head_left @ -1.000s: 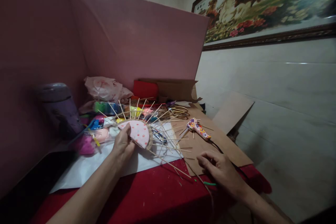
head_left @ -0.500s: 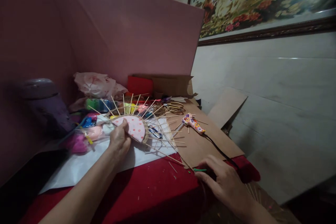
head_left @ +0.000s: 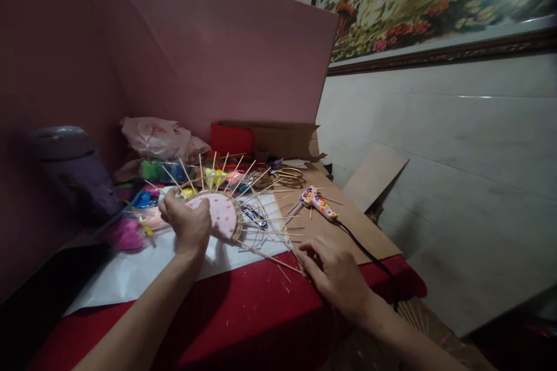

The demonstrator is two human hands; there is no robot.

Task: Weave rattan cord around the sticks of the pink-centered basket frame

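My left hand [head_left: 189,223] grips the left edge of a half-round pink panel with red dots [head_left: 223,217], the thumb near its face; some fingers are hidden. Thin wooden sticks [head_left: 227,171] fan out from the panel's curved rim, which has a band of tan twine. My right hand [head_left: 337,272] is closed at the front right, by the outer stick ends, its fingertips pinched on a thin tan strand [head_left: 297,250]. Beyond it, a flower-patterned glue gun [head_left: 319,204] lies on a cardboard sheet [head_left: 348,237]. Blue-handled scissors [head_left: 255,217] lie behind the sticks.
Packs of coloured clay [head_left: 163,171] and a pink bag [head_left: 130,235] crowd the left side, beside a purple bottle [head_left: 80,171]. White paper [head_left: 126,278] covers part of the red tablecloth [head_left: 209,324]. The gun's black cord [head_left: 361,246] runs off the right edge.
My right hand has moved left and up, closer to the sticks. My left hand has shifted up and left along the panel's edge, and the panel has moved slightly left.
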